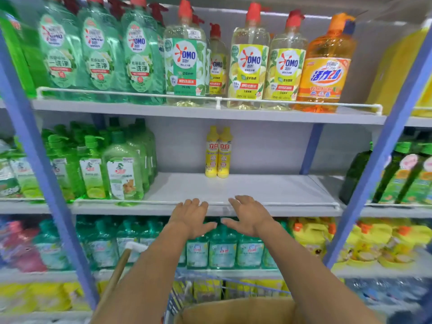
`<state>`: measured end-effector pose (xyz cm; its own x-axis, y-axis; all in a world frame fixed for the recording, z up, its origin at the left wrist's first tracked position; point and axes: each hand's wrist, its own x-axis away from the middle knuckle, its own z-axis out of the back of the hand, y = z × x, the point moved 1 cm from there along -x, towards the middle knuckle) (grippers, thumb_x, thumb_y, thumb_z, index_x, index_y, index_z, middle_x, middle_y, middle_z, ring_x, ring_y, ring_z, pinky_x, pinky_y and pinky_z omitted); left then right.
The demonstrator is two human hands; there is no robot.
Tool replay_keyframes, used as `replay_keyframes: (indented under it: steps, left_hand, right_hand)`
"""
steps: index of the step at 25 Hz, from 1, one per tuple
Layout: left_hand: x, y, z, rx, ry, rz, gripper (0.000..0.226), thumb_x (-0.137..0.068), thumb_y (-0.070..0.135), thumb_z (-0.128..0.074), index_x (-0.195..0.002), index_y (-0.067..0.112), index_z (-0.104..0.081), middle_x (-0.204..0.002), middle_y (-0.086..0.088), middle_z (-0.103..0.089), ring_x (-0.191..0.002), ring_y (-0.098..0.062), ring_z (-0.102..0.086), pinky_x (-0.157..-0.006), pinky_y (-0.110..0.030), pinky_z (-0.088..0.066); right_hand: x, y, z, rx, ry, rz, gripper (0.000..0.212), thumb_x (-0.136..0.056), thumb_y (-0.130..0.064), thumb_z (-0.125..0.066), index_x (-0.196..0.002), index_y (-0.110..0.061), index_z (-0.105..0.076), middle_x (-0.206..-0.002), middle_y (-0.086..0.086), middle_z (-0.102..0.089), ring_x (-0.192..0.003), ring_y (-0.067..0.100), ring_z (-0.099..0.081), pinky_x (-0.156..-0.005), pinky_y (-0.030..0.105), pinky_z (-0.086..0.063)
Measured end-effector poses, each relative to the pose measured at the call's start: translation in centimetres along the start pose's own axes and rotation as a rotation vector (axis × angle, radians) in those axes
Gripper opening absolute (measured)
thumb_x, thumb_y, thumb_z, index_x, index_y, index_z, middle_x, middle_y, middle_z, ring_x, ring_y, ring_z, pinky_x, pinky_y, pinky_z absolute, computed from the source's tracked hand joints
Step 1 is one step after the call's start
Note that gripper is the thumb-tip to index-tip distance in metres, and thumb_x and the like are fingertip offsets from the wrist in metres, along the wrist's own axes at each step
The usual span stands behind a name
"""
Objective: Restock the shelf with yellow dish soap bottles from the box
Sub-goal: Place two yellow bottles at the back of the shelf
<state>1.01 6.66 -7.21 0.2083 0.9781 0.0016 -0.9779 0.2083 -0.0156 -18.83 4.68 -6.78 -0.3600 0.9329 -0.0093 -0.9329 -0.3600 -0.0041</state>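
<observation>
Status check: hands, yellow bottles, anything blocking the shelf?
Left hand and right hand open, empty, at shelf rail. Two yellow bottles upright at back. Nothing blocking.

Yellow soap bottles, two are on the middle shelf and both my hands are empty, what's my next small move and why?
Probably bring both hands down to the cardboard box and pick up more bottles. The left hand and right hand hover open at the shelf edge, holding nothing, and only two yellow bottles stand at the back, leaving most of that shelf bare.
</observation>
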Motion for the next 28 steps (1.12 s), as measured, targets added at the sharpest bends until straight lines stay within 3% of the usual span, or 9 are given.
replay_keyframes:
  steps: [6, 12, 15, 18, 22, 28]
  left_hand:
    - [8.0, 3.8, -5.8, 0.065, -0.075, -0.025, 0.079, -0.092, 0.067, -0.046, -0.148, 0.014, -0.036, -0.143, -0.014, -0.046, -0.133, -0.033, -0.044, -0.106, -0.047, -0.040]
    - [12.3, 6.9, -16.7, 0.199, -0.310, -0.033, 0.079, -0.091, 0.062, -0.051, -0.152, 0.015, -0.031, -0.152, -0.015, -0.038, -0.140, -0.035, -0.037, -0.109, -0.051, -0.041]
    - [13.2, 7.5, -21.7, 0.216, -0.372, 0.016, 0.084, -0.078, 0.075, -0.049, -0.144, 0.025, -0.042, -0.146, -0.006, -0.048, -0.135, -0.031, -0.046, -0.106, -0.052, -0.044]
    - [13.6, 8.3, -26.1, 0.277, -0.492, 0.049, 0.076, -0.085, 0.070, -0.051, -0.140, 0.019, -0.043, -0.143, -0.010, -0.047, -0.131, -0.033, -0.045, -0.102, -0.049, -0.046]
    - [14.3, 8.9, -31.5, 0.328, -0.579, 0.123, 0.079, -0.091, 0.065, -0.052, -0.150, 0.017, -0.031, -0.148, -0.011, -0.040, -0.137, -0.031, -0.040, -0.104, -0.046, -0.044]
    - [13.2, 9.1, -36.9, 0.385, -0.705, 0.235, 0.075, -0.089, 0.063, -0.057, -0.145, 0.018, -0.036, -0.142, -0.011, -0.046, -0.130, -0.032, -0.047, -0.098, -0.046, -0.047]
  right_hand:
    - [8.9, -1.8, -4.5, 0.002, -0.041, -0.042, 0.082, -0.096, -0.067, -0.044, -0.156, -0.013, -0.030, -0.158, 0.013, -0.034, -0.146, 0.033, -0.030, -0.116, 0.048, -0.034]
    - [13.9, -0.9, -14.1, -0.059, -0.260, -0.090, 0.082, -0.097, -0.066, -0.041, -0.158, -0.014, -0.024, -0.164, 0.013, -0.024, -0.151, 0.033, -0.021, -0.119, 0.051, -0.031]
    - [15.3, -0.7, -18.8, -0.118, -0.343, -0.112, 0.080, -0.096, -0.066, -0.043, -0.156, -0.015, -0.030, -0.163, 0.011, -0.026, -0.151, 0.033, -0.022, -0.117, 0.052, -0.033]
    - [16.0, -0.1, -23.3, -0.123, -0.437, -0.119, 0.076, -0.097, -0.064, -0.043, -0.148, -0.008, -0.043, -0.160, 0.013, -0.029, -0.147, 0.036, -0.025, -0.112, 0.052, -0.038]
    - [16.7, 1.7, -29.2, -0.163, -0.539, -0.138, 0.077, -0.098, -0.063, -0.045, -0.154, -0.012, -0.032, -0.158, 0.012, -0.032, -0.145, 0.035, -0.029, -0.111, 0.051, -0.040]
    - [15.7, 4.1, -35.6, -0.174, -0.680, -0.107, 0.077, -0.098, -0.064, -0.044, -0.154, -0.013, -0.031, -0.160, 0.012, -0.030, -0.148, 0.035, -0.025, -0.112, 0.052, -0.041]
